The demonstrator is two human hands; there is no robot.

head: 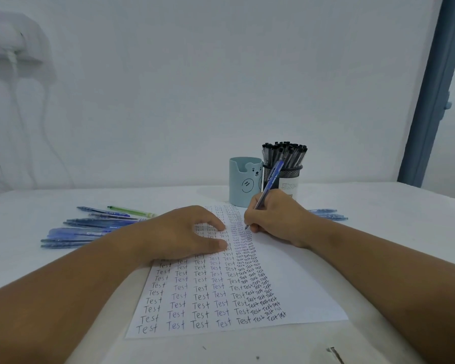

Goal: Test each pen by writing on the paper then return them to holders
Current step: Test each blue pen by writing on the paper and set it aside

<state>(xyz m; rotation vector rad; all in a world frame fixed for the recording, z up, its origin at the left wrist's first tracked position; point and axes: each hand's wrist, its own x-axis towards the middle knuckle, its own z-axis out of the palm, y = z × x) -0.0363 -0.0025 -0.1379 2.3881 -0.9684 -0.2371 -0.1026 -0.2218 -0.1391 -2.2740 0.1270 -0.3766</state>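
On the paper [286, 279], near its far edge, the right hand [276, 219] pinches a blue pen [269, 186] tip-down while the left hand [179, 232] presses flat, fingers spread; light, short strokes in the bare margin suit best.

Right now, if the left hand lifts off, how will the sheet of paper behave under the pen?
The paper looks thin and floppy, so it would likely slide or buckle. The left hand rests on it while the right hand writes with the blue pen.
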